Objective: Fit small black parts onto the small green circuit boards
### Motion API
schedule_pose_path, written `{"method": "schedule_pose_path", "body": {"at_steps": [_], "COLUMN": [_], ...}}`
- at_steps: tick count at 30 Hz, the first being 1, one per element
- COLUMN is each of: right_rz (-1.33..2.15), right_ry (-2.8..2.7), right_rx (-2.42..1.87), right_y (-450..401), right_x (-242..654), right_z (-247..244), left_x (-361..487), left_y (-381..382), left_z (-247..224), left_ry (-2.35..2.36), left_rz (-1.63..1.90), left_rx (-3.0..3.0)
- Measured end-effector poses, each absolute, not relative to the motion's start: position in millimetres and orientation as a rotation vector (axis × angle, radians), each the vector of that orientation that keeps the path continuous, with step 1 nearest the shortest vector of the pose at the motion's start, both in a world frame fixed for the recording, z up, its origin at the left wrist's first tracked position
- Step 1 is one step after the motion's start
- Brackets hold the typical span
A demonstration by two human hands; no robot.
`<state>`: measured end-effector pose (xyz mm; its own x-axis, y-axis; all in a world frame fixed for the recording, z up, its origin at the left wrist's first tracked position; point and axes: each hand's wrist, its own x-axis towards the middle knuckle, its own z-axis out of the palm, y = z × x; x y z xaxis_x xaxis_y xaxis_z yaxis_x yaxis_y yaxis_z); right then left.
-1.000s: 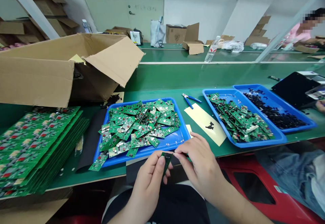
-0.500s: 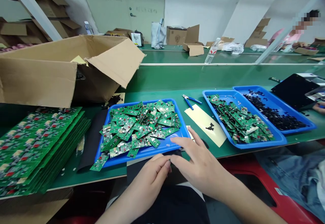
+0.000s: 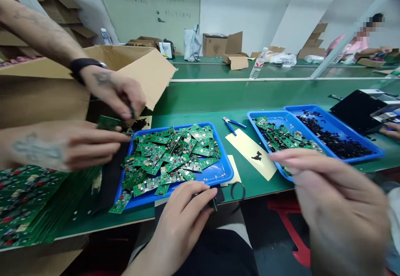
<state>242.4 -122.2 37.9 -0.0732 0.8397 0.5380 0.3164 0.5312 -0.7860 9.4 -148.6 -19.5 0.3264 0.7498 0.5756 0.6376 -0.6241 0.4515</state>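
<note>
My left hand (image 3: 184, 213) is closed on a small circuit board (image 3: 215, 204), low in front of the table edge; only the board's green edge shows past the fingertips. Just beyond it lies a blue tray (image 3: 223, 175) heaped with small green circuit boards (image 3: 168, 155). My right hand (image 3: 340, 209), blurred, is raised on the right before a second blue tray (image 3: 250, 119) of boards. Its thumb and fingers are pinched together, and whatever is between them cannot be made out.
Another person's hands (image 3: 109, 88) reach in from the left with a green board (image 3: 109, 122), above stacked board panels (image 3: 28, 205). Nippers (image 3: 233, 124) and yellow paper (image 3: 246, 151) lie between the trays. A third tray (image 3: 379, 153) holds black parts. An open carton (image 3: 153, 71) stands behind.
My right hand has left my left hand and swung right, up toward the second tray. My left hand stays low by the near tray. Another person's hands have come in from the left.
</note>
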Motion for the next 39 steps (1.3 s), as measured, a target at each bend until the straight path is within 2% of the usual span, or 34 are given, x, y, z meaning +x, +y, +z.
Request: {"method": "schedule_pose_path", "body": {"at_steps": [5,9,18,26,35,39], "right_rz": [1.055,1.516,1.969,1.906,1.351,1.306], "right_ry": [-2.031,-1.750,-1.377,-1.352,-1.779,-1.828], "right_rx": [-0.916,-1.103,-1.002,-1.018,-1.093,-1.090], "right_y": [-117.8,-124.4,-125.1,-125.4,-132.8,-134.0], "right_x": [200.8,191.0,188.0,189.9,195.1,194.9], "right_z": [31.9,19.0,13.5,8.5,17.7,20.2], "left_x": [9.4,7.5,2.7,8.5,13.5,13.3], "left_y": [-150.7,-152.7,-159.7,-159.7,-159.1,-159.1], "left_z": [-22.6,-26.6,-31.6,-23.8,-17.2,-17.7], "left_ry": [1.239,1.270,1.319,1.395,1.475,1.490], "left_rz": [1.371,1.467,1.417,1.375,1.401,1.387], "left_rx": [2.513,2.524,2.534,2.458,2.418,2.456]}}
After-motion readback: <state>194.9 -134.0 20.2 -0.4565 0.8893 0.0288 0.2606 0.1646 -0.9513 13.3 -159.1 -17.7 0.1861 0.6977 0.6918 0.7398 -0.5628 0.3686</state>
